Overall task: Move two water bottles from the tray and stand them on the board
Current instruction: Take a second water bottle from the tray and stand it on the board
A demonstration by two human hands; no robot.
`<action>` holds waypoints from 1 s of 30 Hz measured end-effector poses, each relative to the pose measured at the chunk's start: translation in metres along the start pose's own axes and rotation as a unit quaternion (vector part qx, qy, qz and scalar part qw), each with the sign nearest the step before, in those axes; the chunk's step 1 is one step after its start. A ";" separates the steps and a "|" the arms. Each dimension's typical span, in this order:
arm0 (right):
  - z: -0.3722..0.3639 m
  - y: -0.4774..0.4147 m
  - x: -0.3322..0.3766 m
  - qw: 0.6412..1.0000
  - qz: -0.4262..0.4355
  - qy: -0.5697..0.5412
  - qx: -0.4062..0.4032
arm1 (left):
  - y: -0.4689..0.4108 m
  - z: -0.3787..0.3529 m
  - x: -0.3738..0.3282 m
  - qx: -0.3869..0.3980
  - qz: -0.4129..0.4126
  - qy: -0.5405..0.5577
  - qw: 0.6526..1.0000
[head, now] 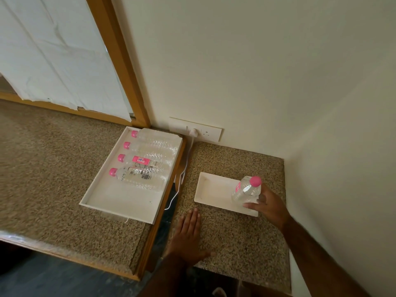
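Note:
A clear water bottle [247, 190] with a pink cap stands upright on the right end of the small white board [211, 189]. My right hand [269, 205] is wrapped around its lower body. Left of it, a large white tray [120, 202] holds several clear pink-capped bottles [139, 177] lying on their sides, caps pointing left. My left hand [188, 234] rests flat, fingers apart, on the speckled counter in front of the board, holding nothing.
A white cable [182, 179] runs from a wall socket [195, 131] down the gap between the two speckled counters. Walls close off the back and right side. A wooden-framed mirror [64, 61] stands behind the tray.

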State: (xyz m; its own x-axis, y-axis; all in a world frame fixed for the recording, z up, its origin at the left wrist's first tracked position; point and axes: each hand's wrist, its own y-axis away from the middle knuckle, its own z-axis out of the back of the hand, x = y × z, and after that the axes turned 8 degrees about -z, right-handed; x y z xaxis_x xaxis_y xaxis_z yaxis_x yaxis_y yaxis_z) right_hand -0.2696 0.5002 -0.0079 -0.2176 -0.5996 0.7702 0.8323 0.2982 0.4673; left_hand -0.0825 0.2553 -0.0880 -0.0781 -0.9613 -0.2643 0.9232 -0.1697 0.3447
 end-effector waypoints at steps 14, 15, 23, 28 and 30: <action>0.029 0.020 0.113 0.972 0.089 0.143 -0.166 | -0.007 0.114 0.033 -0.114 0.004 -0.015 0.993; 0.028 0.019 0.125 0.966 0.104 0.169 -0.164 | -0.009 0.127 0.036 -0.120 0.010 -0.020 0.993; -0.022 0.004 0.212 0.924 0.239 0.267 -0.134 | 0.012 0.206 0.086 -0.199 0.054 -0.055 0.977; -0.076 -0.008 0.252 0.907 0.288 0.288 -0.105 | 0.046 0.230 0.137 -0.241 0.099 -0.073 0.963; -0.101 -0.012 0.263 0.905 0.295 0.295 -0.090 | 0.061 0.229 0.157 -0.254 0.127 -0.062 0.957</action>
State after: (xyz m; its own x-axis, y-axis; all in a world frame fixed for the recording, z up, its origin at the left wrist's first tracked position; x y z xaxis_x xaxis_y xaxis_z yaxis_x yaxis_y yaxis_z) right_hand -0.2853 0.2638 0.1445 0.5560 -0.6837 0.4727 0.7966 0.6006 -0.0683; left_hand -0.1249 0.0444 0.0976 0.1588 -0.9812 -0.1096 0.9797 0.1704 -0.1060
